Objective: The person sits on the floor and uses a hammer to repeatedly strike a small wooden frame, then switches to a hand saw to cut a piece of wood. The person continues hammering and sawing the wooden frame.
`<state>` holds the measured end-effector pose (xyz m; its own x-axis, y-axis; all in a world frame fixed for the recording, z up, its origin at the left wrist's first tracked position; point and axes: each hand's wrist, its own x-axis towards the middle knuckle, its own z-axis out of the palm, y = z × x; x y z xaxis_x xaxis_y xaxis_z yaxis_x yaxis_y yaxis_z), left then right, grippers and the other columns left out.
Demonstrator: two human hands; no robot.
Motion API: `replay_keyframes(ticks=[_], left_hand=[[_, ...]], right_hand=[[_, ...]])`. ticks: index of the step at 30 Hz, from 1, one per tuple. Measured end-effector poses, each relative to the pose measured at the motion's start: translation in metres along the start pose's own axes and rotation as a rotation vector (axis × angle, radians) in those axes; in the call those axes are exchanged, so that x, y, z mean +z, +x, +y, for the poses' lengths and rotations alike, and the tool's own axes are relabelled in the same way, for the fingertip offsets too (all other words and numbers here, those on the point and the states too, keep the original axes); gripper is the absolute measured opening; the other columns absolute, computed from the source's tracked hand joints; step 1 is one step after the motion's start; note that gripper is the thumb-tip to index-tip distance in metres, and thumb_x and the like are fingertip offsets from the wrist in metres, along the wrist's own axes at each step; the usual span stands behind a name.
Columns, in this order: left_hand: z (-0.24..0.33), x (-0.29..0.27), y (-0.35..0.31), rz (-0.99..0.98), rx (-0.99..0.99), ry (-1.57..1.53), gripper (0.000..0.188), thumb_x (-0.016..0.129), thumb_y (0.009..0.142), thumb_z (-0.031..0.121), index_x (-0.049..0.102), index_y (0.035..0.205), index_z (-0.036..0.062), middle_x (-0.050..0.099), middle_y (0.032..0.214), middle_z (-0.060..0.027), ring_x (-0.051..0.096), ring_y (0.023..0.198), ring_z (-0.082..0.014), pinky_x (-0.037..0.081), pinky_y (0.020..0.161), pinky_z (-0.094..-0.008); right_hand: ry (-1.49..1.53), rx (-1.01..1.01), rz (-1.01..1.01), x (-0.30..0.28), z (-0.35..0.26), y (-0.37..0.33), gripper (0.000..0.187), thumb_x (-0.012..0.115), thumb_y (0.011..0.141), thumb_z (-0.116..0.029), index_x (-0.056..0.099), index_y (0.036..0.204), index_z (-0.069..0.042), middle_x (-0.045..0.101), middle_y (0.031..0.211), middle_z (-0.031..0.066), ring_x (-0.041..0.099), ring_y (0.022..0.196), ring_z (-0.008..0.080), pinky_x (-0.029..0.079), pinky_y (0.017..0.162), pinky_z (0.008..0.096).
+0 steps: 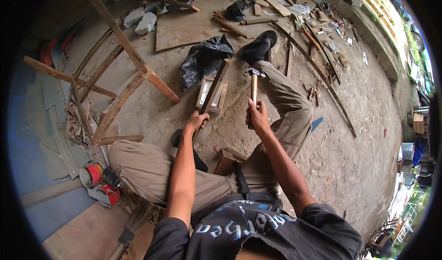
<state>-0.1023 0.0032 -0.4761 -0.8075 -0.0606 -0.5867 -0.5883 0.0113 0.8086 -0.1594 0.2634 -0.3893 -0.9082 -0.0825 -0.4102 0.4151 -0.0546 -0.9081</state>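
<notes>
My left hand [198,121] is closed around a dark wooden strip [214,90]. The strip slants up and away from me, its far part lying over a small wooden box [220,99] with a pale inside. In my right hand [257,114] is a hammer [254,87], gripped by its wooden handle with the metal head pointing up and away. The hammer head is beside my outstretched leg, apart from the strip. Just beyond the box lies a crumpled black plastic bag [202,59].
A wooden chair frame [120,52] stands at the left. Red cans [92,174] sit by my left knee. Long wooden strips [317,75] lie on the ground at the right. Farther off are a flat board [177,32], white block pieces [146,23] and scattered wood scraps [276,4].
</notes>
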Motion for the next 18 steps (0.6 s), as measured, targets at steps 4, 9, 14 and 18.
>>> replay_keyframes(ticks=[4,9,14,18], left_hand=[[-0.003,-0.001,-0.001,0.002,-0.016,0.020,0.042,0.071,0.079,0.042,0.060,0.066,0.0038,0.049,0.052,-0.0022,0.046,0.044,-0.0138,0.039,0.044,-0.0322],[-0.002,0.003,-0.003,-0.023,0.022,0.115,0.046,0.075,0.077,0.046,0.059,0.066,0.0050,0.051,0.051,-0.0029,0.045,0.040,-0.0144,0.037,0.041,-0.0327],[0.001,0.000,-0.009,-0.023,0.043,0.170,0.047,0.076,0.076,0.048,0.061,0.067,0.0037,0.053,0.052,-0.0040,0.048,0.041,-0.0149,0.038,0.041,-0.0329],[-0.002,-0.005,-0.012,-0.017,0.118,0.313,0.052,0.074,0.076,0.051,0.065,0.073,0.0000,0.058,0.057,-0.0087,0.057,0.052,-0.0229,0.045,0.052,-0.0388]], right_hand=[[0.101,0.223,-0.263,-0.027,-0.040,-0.002,0.028,0.066,0.094,-0.026,0.051,0.100,-0.003,0.055,0.065,0.0020,0.054,0.045,0.0109,0.040,0.037,0.0246],[0.337,0.608,-0.553,-0.056,-0.103,0.007,0.042,0.050,0.100,-0.025,0.048,0.128,0.007,0.043,0.062,-0.0028,0.034,0.036,0.0017,0.027,0.028,0.0146],[0.413,0.741,-0.707,-0.070,-0.139,0.013,0.052,0.046,0.102,-0.025,0.036,0.133,0.016,0.042,0.060,-0.0017,0.038,0.033,0.0033,0.031,0.024,0.0166],[0.398,0.784,-0.726,-0.077,-0.156,0.010,0.053,0.044,0.103,-0.026,0.035,0.134,0.017,0.042,0.058,-0.0012,0.038,0.032,0.0045,0.032,0.024,0.0176]])
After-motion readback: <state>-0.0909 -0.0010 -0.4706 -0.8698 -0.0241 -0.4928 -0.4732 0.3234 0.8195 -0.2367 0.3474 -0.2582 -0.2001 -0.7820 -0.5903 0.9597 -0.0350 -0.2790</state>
